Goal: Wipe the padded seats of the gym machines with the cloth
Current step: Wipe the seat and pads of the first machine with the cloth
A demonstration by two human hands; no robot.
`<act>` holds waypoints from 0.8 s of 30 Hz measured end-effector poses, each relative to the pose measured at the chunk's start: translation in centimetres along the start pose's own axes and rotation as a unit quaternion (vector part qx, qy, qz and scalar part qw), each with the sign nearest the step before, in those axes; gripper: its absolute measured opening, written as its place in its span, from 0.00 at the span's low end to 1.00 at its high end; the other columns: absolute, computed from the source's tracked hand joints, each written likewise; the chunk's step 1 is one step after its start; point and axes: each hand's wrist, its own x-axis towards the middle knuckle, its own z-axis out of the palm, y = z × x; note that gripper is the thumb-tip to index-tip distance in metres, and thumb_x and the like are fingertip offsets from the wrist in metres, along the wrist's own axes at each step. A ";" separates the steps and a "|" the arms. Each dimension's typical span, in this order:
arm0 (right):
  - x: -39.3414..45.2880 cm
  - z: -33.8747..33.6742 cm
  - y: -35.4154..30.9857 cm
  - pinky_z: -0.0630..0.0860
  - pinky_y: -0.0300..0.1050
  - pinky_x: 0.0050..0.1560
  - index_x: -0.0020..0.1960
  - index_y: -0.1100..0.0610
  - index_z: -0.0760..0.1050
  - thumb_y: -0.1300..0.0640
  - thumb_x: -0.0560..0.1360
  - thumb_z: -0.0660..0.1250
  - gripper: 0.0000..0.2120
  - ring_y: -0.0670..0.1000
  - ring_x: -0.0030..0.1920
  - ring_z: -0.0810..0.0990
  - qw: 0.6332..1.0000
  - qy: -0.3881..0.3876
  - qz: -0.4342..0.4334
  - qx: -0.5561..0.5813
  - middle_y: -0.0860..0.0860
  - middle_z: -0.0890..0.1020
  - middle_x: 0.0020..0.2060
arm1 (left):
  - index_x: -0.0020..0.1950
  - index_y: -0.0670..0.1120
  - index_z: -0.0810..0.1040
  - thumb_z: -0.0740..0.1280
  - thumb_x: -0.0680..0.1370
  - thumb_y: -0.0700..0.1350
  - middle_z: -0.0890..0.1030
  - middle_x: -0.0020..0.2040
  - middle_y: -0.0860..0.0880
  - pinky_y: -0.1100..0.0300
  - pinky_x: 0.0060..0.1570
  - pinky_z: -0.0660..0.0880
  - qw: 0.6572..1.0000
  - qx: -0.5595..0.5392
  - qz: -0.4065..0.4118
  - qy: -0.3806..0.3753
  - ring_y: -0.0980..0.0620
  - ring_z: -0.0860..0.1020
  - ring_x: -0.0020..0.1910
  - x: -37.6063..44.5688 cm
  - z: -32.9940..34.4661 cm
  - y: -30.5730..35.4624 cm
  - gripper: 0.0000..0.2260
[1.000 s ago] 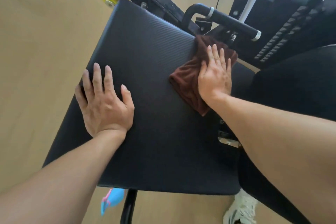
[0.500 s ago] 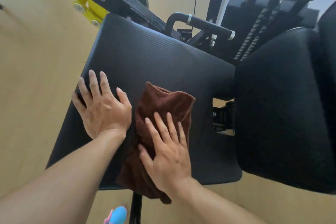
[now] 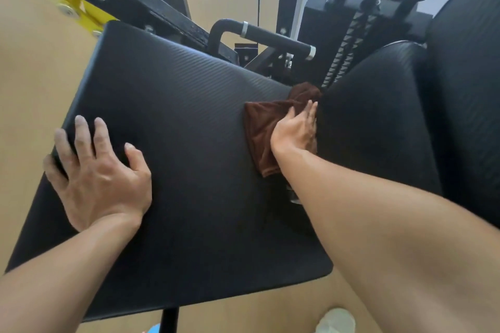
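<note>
A wide black padded seat (image 3: 184,121) with a ribbed surface fills the middle of the view. My left hand (image 3: 97,178) lies flat on its left edge, fingers spread and curling over the rim. A brown cloth (image 3: 259,127) is bunched at the seat's right edge, in the gap beside the black back pad (image 3: 378,121). My right hand (image 3: 295,130) presses flat on the cloth, fingers pointing up along the back pad.
A black handle bar (image 3: 273,36) with silver rings and the machine frame (image 3: 135,0) stand behind the seat. A yellow bracket (image 3: 81,15) shows at the upper left. Wooden floor (image 3: 29,67) lies around, with a white shoe (image 3: 335,320) at the bottom right.
My right hand has swept the cloth from the seat's near middle up to its right edge by the back pad. My left hand stays on the left edge.
</note>
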 end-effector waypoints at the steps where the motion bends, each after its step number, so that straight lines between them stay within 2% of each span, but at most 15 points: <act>1: -0.1 0.1 -0.1 0.57 0.55 0.76 0.83 0.52 0.50 0.47 0.86 0.48 0.27 0.52 0.80 0.56 1.000 0.012 0.013 0.010 0.46 0.52 0.82 | 0.79 0.46 0.59 0.53 0.82 0.55 0.58 0.81 0.46 0.39 0.76 0.51 1.000 0.000 0.000 -0.001 0.42 0.51 0.80 -0.1 0.0 0.1 0.27; 3: 0.0 0.5 -0.7 0.57 0.57 0.76 0.83 0.53 0.51 0.47 0.85 0.50 0.28 0.54 0.80 0.58 0.999 0.032 0.024 0.020 0.48 0.54 0.82 | 0.79 0.45 0.59 0.53 0.82 0.55 0.58 0.81 0.45 0.39 0.76 0.51 1.000 0.000 0.000 -0.004 0.42 0.52 0.80 -0.1 -0.2 0.1 0.27; 7: 2.5 0.8 -2.0 0.54 0.50 0.77 0.82 0.57 0.52 0.48 0.83 0.56 0.31 0.56 0.79 0.59 0.996 0.046 0.042 0.062 0.54 0.56 0.82 | 0.79 0.45 0.60 0.54 0.82 0.54 0.58 0.81 0.45 0.38 0.76 0.51 1.000 -0.003 0.004 0.003 0.42 0.52 0.80 0.0 -0.1 0.1 0.27; 12: 3.5 1.2 -2.2 0.55 0.52 0.77 0.82 0.53 0.56 0.46 0.82 0.55 0.31 0.55 0.79 0.59 0.997 0.061 0.029 0.040 0.50 0.54 0.82 | 0.79 0.45 0.60 0.53 0.82 0.54 0.58 0.81 0.44 0.38 0.76 0.51 1.000 -0.005 0.008 0.010 0.41 0.52 0.80 0.1 0.2 -0.1 0.27; 14: 2.8 1.0 -2.4 0.50 0.52 0.78 0.82 0.52 0.57 0.45 0.82 0.54 0.30 0.54 0.81 0.55 0.999 0.047 0.003 0.005 0.48 0.55 0.82 | 0.79 0.45 0.60 0.54 0.82 0.54 0.59 0.81 0.44 0.38 0.76 0.51 1.000 -0.008 0.010 0.012 0.40 0.53 0.79 0.1 0.2 0.0 0.27; 16: 0.2 1.7 -4.0 0.45 0.51 0.79 0.81 0.52 0.58 0.46 0.81 0.54 0.29 0.52 0.81 0.53 0.997 0.028 -0.071 -0.027 0.48 0.59 0.81 | 0.79 0.45 0.60 0.54 0.82 0.54 0.59 0.81 0.45 0.38 0.76 0.51 1.000 -0.008 0.007 0.014 0.41 0.53 0.79 0.2 0.4 0.0 0.27; 17: -2.1 2.4 -5.3 0.46 0.50 0.80 0.80 0.51 0.61 0.46 0.80 0.55 0.29 0.52 0.80 0.56 0.991 0.003 -0.134 -0.018 0.48 0.62 0.80 | 0.79 0.45 0.60 0.53 0.81 0.54 0.59 0.81 0.45 0.38 0.76 0.51 1.000 -0.007 0.005 0.015 0.41 0.52 0.79 0.3 0.5 -0.1 0.27; 19: -7.3 4.1 -7.2 0.54 0.49 0.79 0.76 0.49 0.68 0.46 0.78 0.58 0.27 0.53 0.77 0.64 0.953 -0.051 -0.299 -0.017 0.49 0.70 0.76 | 0.78 0.45 0.60 0.53 0.81 0.55 0.59 0.81 0.45 0.37 0.76 0.52 1.000 -0.012 0.003 0.014 0.41 0.53 0.79 0.2 0.5 -0.2 0.27; 21: -10.2 5.0 -7.8 0.51 0.50 0.79 0.76 0.49 0.67 0.45 0.78 0.60 0.27 0.51 0.78 0.61 0.903 -0.095 -0.414 -0.063 0.48 0.69 0.77 | 0.78 0.45 0.60 0.52 0.81 0.56 0.59 0.80 0.45 0.37 0.75 0.53 1.000 -0.011 -0.004 0.012 0.41 0.53 0.79 0.2 0.3 0.0 0.28; 23: -8.1 3.9 -7.3 0.48 0.49 0.80 0.78 0.49 0.64 0.42 0.81 0.58 0.27 0.48 0.80 0.57 0.882 -0.115 -0.444 -0.104 0.47 0.66 0.78 | 0.79 0.46 0.60 0.52 0.81 0.56 0.59 0.80 0.45 0.38 0.76 0.53 1.000 -0.009 -0.004 0.012 0.41 0.53 0.79 0.2 0.2 0.2 0.28; 24: -6.3 3.1 -6.7 0.48 0.49 0.80 0.78 0.49 0.62 0.42 0.82 0.58 0.26 0.48 0.80 0.57 0.891 -0.108 -0.427 -0.112 0.47 0.66 0.78 | 0.79 0.46 0.60 0.52 0.81 0.56 0.59 0.81 0.45 0.38 0.76 0.52 1.000 -0.011 0.001 0.013 0.41 0.53 0.79 0.2 0.2 0.2 0.28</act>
